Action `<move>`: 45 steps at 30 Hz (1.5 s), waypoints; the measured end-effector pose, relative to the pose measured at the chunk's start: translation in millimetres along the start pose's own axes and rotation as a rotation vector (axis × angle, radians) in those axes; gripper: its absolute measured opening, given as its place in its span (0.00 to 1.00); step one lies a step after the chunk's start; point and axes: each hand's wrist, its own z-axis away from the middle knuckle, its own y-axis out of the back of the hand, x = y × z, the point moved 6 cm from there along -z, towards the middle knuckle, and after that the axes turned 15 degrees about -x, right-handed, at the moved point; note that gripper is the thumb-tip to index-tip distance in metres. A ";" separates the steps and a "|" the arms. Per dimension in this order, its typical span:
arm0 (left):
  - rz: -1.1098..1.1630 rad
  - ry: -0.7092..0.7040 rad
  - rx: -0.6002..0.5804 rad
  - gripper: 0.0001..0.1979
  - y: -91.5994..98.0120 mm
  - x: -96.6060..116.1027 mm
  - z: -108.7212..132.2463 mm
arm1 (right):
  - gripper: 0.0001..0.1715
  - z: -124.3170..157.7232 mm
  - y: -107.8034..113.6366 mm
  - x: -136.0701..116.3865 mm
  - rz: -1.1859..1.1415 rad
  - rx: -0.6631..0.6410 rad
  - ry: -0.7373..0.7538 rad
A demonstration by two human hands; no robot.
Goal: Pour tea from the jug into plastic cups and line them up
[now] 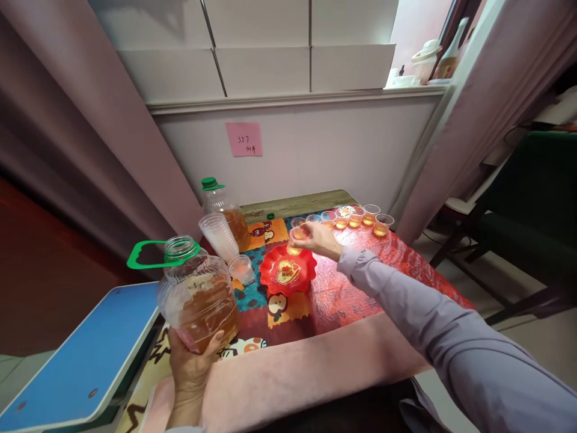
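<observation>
Fingers (307,242) of right hand (323,240) grasp 1 cup (295,248); I observe left hand (192,362) gripping 1 near-left jug (202,304).

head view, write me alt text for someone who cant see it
A person's right hand holds a clear cup near a red scalloped dish, while the left hand holds an open jug of amber liquid. A row of partly filled cups runs rightward; a second jug stands behind the first.
</observation>
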 end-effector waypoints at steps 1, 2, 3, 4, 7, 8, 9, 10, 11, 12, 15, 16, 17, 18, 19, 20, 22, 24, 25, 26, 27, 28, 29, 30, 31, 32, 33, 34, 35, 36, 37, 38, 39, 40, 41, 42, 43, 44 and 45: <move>-0.001 -0.007 0.012 0.43 0.5 0.9 -0.1 | 0.35 0.2 11.8 15.1 -0.009 0.030 -0.015; -0.001 -0.016 0.023 0.43 0.9 1.8 -0.3 | 0.37 0.7 23.5 31.7 -0.015 0.061 -0.035; 0.001 -0.024 0.034 0.42 1.1 2.6 -0.4 | 0.39 1.5 35.0 49.5 -0.021 0.098 -0.061; 0.005 -0.030 0.043 0.42 1.0 3.5 -0.4 | 0.41 2.8 45.8 67.9 -0.018 0.135 -0.092; 0.048 -0.063 0.048 0.39 -0.6 8.3 0.0 | 0.46 8.0 69.0 121.6 0.062 0.198 -0.207; 0.063 -0.075 0.050 0.39 -1.1 10.5 0.4 | 0.45 9.9 73.2 137.8 0.084 0.205 -0.240; 0.071 -0.082 0.052 0.38 -1.4 12.4 0.8 | 0.45 11.8 75.8 152.9 0.103 0.209 -0.267; 0.075 -0.084 0.053 0.38 -1.7 13.8 1.2 | 0.44 13.4 76.9 166.6 0.125 0.209 -0.290; 0.077 -0.079 0.054 0.39 -1.8 14.1 1.4 | 0.44 14.7 76.5 179.0 0.145 0.209 -0.307; 0.076 -0.067 0.054 0.39 -1.8 13.2 1.4 | 0.44 15.7 75.1 190.2 0.171 0.208 -0.321; 0.051 -0.006 0.065 0.42 0.1 3.5 0.7 | 0.48 15.8 66.6 218.0 0.241 0.209 -0.356; 0.032 0.010 0.066 0.43 1.0 -0.9 0.1 | 0.49 15.0 63.3 225.5 0.249 0.211 -0.364; 0.012 0.021 0.064 0.43 1.8 -5.4 -0.7 | 0.50 14.0 60.4 232.0 0.251 0.215 -0.371; -0.002 0.025 0.055 0.42 2.4 -9.5 -1.6 | 0.51 12.7 58.0 237.7 0.249 0.221 -0.378; -0.005 0.024 0.043 0.42 2.7 -13.1 -2.6 | 0.52 11.3 56.1 242.6 0.245 0.227 -0.385; 0.003 0.021 0.026 0.42 2.5 -16.1 -3.6 | 0.52 9.8 54.7 246.9 0.242 0.232 -0.395; 0.026 0.020 0.009 0.43 2.4 -19.7 -4.8 | 0.53 6.6 53.3 254.2 0.244 0.234 -0.417; 0.025 0.029 0.011 0.43 2.6 -19.6 -4.6 | 0.54 3.5 52.6 260.3 0.255 0.221 -0.434; 0.020 0.033 0.023 0.43 3.0 -18.2 -4.1 | 0.54 2.2 52.4 263.1 0.262 0.213 -0.439; 0.013 0.035 0.039 0.43 3.6 -16.3 -3.3 | 0.54 1.2 52.1 265.9 0.268 0.204 -0.444; 0.012 0.032 0.050 0.43 3.9 -13.8 -2.6 | 0.54 0.6 51.8 268.6 0.274 0.196 -0.449; 0.019 0.021 0.051 0.43 3.7 -11.1 -2.0 | 0.54 0.2 51.4 271.2 0.280 0.188 -0.453; 0.028 0.004 0.044 0.43 2.9 -8.4 -1.6 | 0.54 0.0 51.0 273.5 0.284 0.182 -0.457; 0.031 -0.010 0.033 0.44 2.1 -6.2 -1.4 | 0.53 0.0 50.6 275.2 0.288 0.179 -0.456; 0.027 -0.016 0.024 0.44 1.4 -4.9 -1.3 | 0.53 -0.1 50.4 276.4 0.290 0.180 -0.452; 0.022 -0.015 0.023 0.45 1.3 -4.5 -1.2 | 0.53 -0.2 50.3 277.0 0.292 0.184 -0.444; 0.019 -0.012 0.029 0.44 1.7 -4.8 -1.1 | 0.52 -0.4 50.3 277.3 0.293 0.188 -0.437; 0.015 -0.010 0.042 0.44 2.8 -5.5 -0.9 | 0.52 -0.8 50.3 277.6 0.293 0.190 -0.431; 0.012 -0.012 0.053 0.43 3.9 -6.1 -0.9 | 0.51 -1.3 50.3 277.8 0.292 0.190 -0.428; 0.012 -0.021 0.060 0.42 5.0 -6.6 -1.0 | 0.50 -2.0 50.3 278.1 0.291 0.187 -0.428; 0.012 -0.033 0.059 0.40 5.9 -6.7 -1.2 | 0.49 -2.9 50.3 278.6 0.290 0.181 -0.430; 0.010 -0.044 0.059 0.38 6.7 -6.6 -1.4 | 0.49 -3.8 50.2 279.2 0.289 0.172 -0.433; 0.009 -0.048 0.057 0.38 7.3 -6.4 -1.5 | 0.48 -4.6 50.1 279.9 0.289 0.163 -0.437; 0.011 -0.047 0.054 0.37 7.5 -6.2 -1.7 | 0.48 -5.3 50.0 280.5 0.289 0.154 -0.441; 0.018 -0.044 0.051 0.38 7.3 -5.6 -1.7 | 0.48 -5.9 50.0 281.2 0.290 0.148 -0.444; 0.024 -0.041 0.050 0.40 6.7 -4.6 -1.7 | 0.48 -6.2 50.0 281.8 0.290 0.144 -0.449; 0.035 -0.039 0.049 0.42 5.7 -3.4 -1.5 | 0.48 -6.4 50.1 282.3 0.289 0.142 -0.453; 0.052 -0.038 0.049 0.43 4.5 -1.9 -1.4 | 0.48 -6.4 50.2 282.7 0.287 0.142 -0.456; 0.069 -0.040 0.041 0.44 2.7 -0.3 -1.3 | 0.48 -6.3 50.3 283.0 0.284 0.142 -0.459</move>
